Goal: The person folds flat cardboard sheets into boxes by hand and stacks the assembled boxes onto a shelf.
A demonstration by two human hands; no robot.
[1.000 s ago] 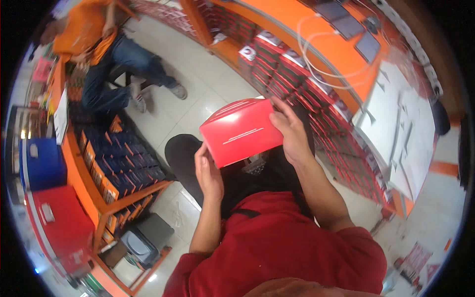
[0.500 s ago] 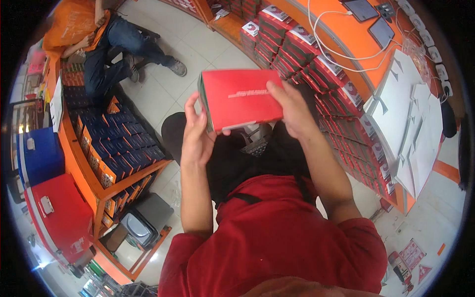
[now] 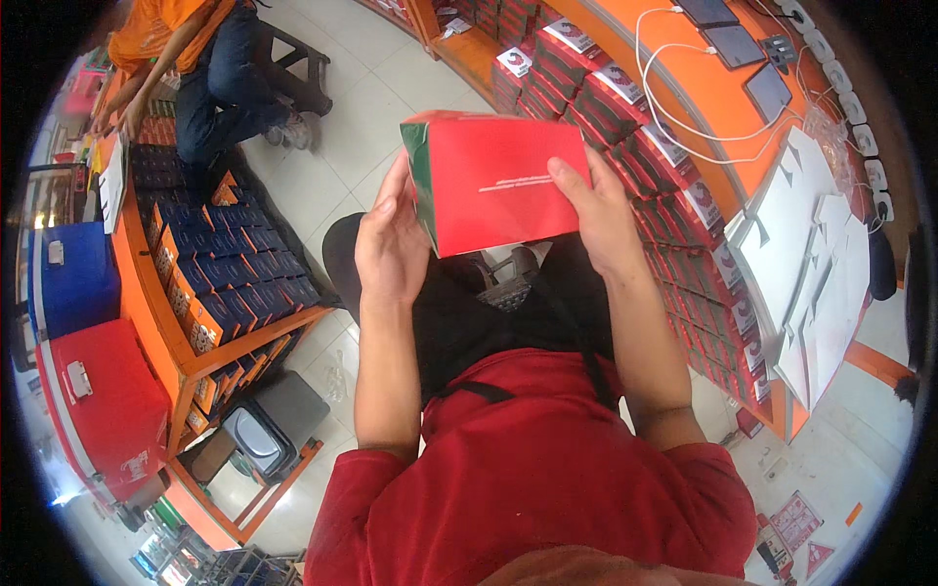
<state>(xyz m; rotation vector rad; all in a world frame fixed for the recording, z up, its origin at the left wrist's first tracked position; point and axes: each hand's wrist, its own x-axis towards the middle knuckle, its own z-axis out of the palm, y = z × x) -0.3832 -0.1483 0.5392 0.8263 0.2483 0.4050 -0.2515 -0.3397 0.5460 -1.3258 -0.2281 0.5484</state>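
Note:
A red cardboard box [image 3: 503, 186] with a dark green end is held up over my lap between both hands. My left hand [image 3: 393, 239] is pressed against the green end, its fingers partly hidden behind the box. On the other side, my right hand [image 3: 601, 210] grips the right end, thumb lying on the red face and fingers wrapped round the edge. The red face carries a small line of pale print.
Stacked red and dark boxes [image 3: 625, 137] fill a shelf at right, under an orange counter with phones [image 3: 769, 93], cables and flattened white cardboard [image 3: 801, 264]. Navy and orange boxes [image 3: 230, 259] fill a left shelf, near blue and red coolers [image 3: 107, 391]. A person in orange [image 3: 166, 34] sits at upper left.
The box has turned to show more of its green end and shifted slightly right. My left-hand fingers now lie flatter along that end. The seated person has drawn a leg in and moved their arms.

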